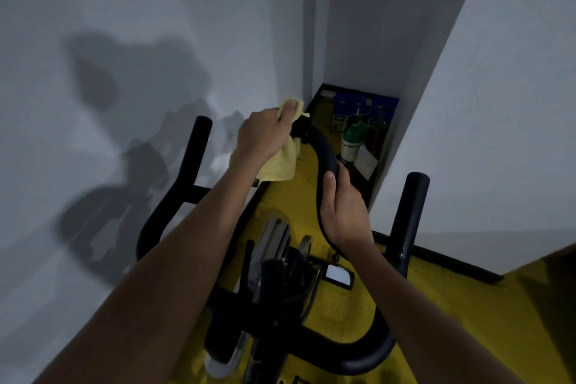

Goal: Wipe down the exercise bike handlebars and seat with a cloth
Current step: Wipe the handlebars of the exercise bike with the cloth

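Leaning over a black exercise bike, a person works with both bare arms stretched forward. The left hand (265, 134), at about twelve o'clock from the bike's centre, is closed around a pale yellow cloth (279, 165) pressed against the far tip of the curved centre handlebar loop (325, 153). The right hand (344, 212), toward one o'clock, is wrapped around that same loop lower down. Outer handlebar uprights (410, 212) rise at ten and two o'clock. Yellow floor (343, 299) lies beneath.
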A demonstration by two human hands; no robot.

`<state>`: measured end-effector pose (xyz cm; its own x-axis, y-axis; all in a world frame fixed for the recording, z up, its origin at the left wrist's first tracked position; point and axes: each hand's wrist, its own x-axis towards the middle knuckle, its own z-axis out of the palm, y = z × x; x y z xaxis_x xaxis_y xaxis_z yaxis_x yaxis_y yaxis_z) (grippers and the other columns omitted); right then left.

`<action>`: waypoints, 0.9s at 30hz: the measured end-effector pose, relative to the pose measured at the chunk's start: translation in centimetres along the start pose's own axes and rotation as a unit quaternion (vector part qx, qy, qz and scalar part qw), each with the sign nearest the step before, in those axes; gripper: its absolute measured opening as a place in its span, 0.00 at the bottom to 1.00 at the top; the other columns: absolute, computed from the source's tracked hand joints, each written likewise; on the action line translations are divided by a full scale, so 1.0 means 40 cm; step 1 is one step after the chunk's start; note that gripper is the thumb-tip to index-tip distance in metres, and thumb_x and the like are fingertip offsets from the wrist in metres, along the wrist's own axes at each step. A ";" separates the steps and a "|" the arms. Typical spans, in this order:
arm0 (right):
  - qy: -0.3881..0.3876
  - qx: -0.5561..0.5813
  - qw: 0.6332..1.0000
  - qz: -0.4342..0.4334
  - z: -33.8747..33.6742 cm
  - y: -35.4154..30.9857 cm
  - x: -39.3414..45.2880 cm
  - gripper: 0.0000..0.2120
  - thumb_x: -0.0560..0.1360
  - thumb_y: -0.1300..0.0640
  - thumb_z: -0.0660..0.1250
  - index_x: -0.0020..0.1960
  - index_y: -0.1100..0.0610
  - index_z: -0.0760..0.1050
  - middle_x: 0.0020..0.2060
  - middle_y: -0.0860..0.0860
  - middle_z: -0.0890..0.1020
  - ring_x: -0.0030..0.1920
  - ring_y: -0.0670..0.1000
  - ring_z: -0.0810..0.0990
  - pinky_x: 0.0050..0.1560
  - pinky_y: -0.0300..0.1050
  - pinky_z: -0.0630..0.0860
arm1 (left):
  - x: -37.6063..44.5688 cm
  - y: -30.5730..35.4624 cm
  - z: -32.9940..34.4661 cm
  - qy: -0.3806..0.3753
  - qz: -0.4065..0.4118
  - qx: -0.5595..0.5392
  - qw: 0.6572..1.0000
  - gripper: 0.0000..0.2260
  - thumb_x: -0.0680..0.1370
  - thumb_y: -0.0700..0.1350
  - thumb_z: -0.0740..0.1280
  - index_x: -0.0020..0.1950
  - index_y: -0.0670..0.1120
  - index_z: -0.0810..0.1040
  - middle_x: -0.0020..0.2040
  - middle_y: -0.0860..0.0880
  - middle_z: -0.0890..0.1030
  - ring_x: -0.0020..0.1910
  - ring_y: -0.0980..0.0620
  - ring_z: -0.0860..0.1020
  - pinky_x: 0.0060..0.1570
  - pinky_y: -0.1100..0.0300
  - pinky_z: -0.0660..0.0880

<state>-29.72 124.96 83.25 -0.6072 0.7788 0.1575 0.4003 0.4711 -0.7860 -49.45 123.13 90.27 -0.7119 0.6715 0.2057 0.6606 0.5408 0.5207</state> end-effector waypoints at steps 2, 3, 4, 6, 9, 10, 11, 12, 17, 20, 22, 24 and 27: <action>-0.001 0.004 1.000 0.001 -0.003 0.000 -0.001 0.28 0.85 0.41 0.45 0.80 0.54 0.58 0.52 0.51 0.81 0.46 0.52 0.81 0.43 0.51 0.78 | 0.016 0.016 -0.004 -0.034 0.023 0.006 0.999 0.26 0.83 0.65 0.51 0.34 0.50 0.72 0.34 0.51 0.78 0.34 0.55 0.75 0.32 0.59 0.64; -0.002 0.005 1.000 0.001 -0.004 0.000 0.000 0.27 0.86 0.42 0.45 0.80 0.54 0.58 0.50 0.50 0.80 0.45 0.50 0.80 0.42 0.51 0.78 | 0.022 0.020 -0.004 -0.041 0.033 0.009 0.999 0.25 0.82 0.64 0.52 0.34 0.50 0.72 0.34 0.51 0.78 0.34 0.55 0.75 0.32 0.59 0.65; -0.002 0.007 1.000 0.000 -0.005 -0.001 0.001 0.27 0.86 0.42 0.45 0.80 0.54 0.58 0.49 0.48 0.79 0.43 0.49 0.79 0.41 0.50 0.78 | 0.023 0.022 -0.004 -0.041 0.041 0.013 0.998 0.25 0.82 0.65 0.52 0.34 0.51 0.72 0.34 0.51 0.78 0.34 0.54 0.76 0.33 0.59 0.65; 0.000 0.006 1.000 -0.004 -0.003 0.001 0.006 0.27 0.86 0.42 0.45 0.79 0.54 0.59 0.48 0.47 0.79 0.42 0.49 0.80 0.40 0.50 0.78 | 0.012 0.013 -0.002 -0.020 0.054 0.014 0.998 0.25 0.82 0.66 0.50 0.34 0.53 0.70 0.33 0.52 0.78 0.34 0.55 0.76 0.33 0.59 0.66; 0.000 -0.005 1.000 -0.004 0.002 0.005 0.011 0.27 0.85 0.40 0.44 0.77 0.53 0.61 0.47 0.50 0.82 0.42 0.52 0.82 0.40 0.52 0.78 | -0.019 -0.026 -0.005 0.027 0.055 -0.003 0.998 0.26 0.82 0.68 0.48 0.35 0.53 0.71 0.32 0.54 0.77 0.34 0.57 0.76 0.34 0.59 0.67; -0.001 -0.010 1.000 -0.003 0.003 0.005 0.012 0.27 0.85 0.40 0.44 0.77 0.53 0.61 0.46 0.50 0.81 0.42 0.53 0.82 0.40 0.53 0.78 | -0.027 -0.040 -0.010 0.031 0.034 -0.015 0.999 0.27 0.82 0.68 0.47 0.35 0.52 0.71 0.32 0.53 0.76 0.34 0.57 0.75 0.34 0.60 0.66; -0.001 -0.013 1.000 -0.002 0.003 0.003 0.013 0.27 0.85 0.39 0.44 0.77 0.53 0.61 0.45 0.51 0.81 0.42 0.54 0.82 0.40 0.53 0.78 | -0.033 -0.053 -0.013 0.026 0.004 -0.029 0.999 0.28 0.82 0.67 0.47 0.34 0.51 0.72 0.32 0.52 0.76 0.33 0.56 0.75 0.33 0.59 0.66; -0.002 -0.014 1.000 -0.001 0.002 0.002 0.013 0.27 0.85 0.39 0.45 0.77 0.53 0.61 0.45 0.51 0.82 0.42 0.53 0.82 0.40 0.53 0.78 | -0.043 -0.067 -0.015 0.020 -0.025 -0.046 0.998 0.30 0.82 0.67 0.46 0.34 0.47 0.72 0.31 0.50 0.76 0.32 0.55 0.75 0.33 0.58 0.66; -0.003 -0.009 1.000 -0.007 0.002 0.001 0.017 0.25 0.85 0.41 0.46 0.77 0.52 0.60 0.43 0.49 0.81 0.39 0.51 0.81 0.38 0.54 0.78 | -0.136 -0.159 -0.008 0.000 -0.138 -0.073 0.988 0.37 0.81 0.68 0.44 0.49 0.42 0.82 0.47 0.43 0.82 0.47 0.46 0.80 0.48 0.55 0.71; -0.005 -0.002 1.000 -0.007 0.003 0.003 0.017 0.24 0.85 0.41 0.46 0.76 0.51 0.61 0.40 0.47 0.80 0.36 0.48 0.80 0.36 0.53 0.78 | -0.180 -0.199 -0.005 0.017 -0.146 -0.073 0.986 0.32 0.83 0.65 0.46 0.45 0.44 0.81 0.43 0.43 0.81 0.50 0.42 0.81 0.47 0.56 0.70; -0.009 0.003 1.000 -0.008 0.003 0.005 0.017 0.23 0.86 0.42 0.46 0.76 0.51 0.61 0.39 0.47 0.80 0.35 0.47 0.80 0.34 0.52 0.78 | -0.206 -0.211 -0.007 0.030 -0.121 -0.086 0.988 0.27 0.84 0.63 0.49 0.39 0.47 0.76 0.35 0.48 0.78 0.43 0.44 0.81 0.41 0.57 0.71; -0.011 0.005 1.000 -0.009 0.006 0.007 0.019 0.23 0.86 0.42 0.47 0.77 0.51 0.61 0.39 0.47 0.80 0.34 0.46 0.79 0.32 0.50 0.77 | -0.214 -0.214 -0.006 0.039 -0.117 -0.082 0.989 0.28 0.84 0.61 0.49 0.37 0.45 0.75 0.32 0.50 0.77 0.39 0.45 0.81 0.36 0.58 0.71; -0.005 0.000 1.000 -0.012 0.014 0.011 0.020 0.25 0.86 0.42 0.46 0.78 0.53 0.60 0.42 0.49 0.81 0.36 0.48 0.80 0.31 0.49 0.74 | -0.168 -0.180 -0.005 0.027 -0.178 -0.056 0.982 0.33 0.84 0.62 0.46 0.49 0.40 0.81 0.45 0.42 0.83 0.50 0.41 0.81 0.49 0.54 0.73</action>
<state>-30.40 125.56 82.70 -0.6235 0.7632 0.1694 0.3855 0.4886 -0.7827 -49.47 114.63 85.33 -0.9063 0.4210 0.0365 0.3401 0.6755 0.6543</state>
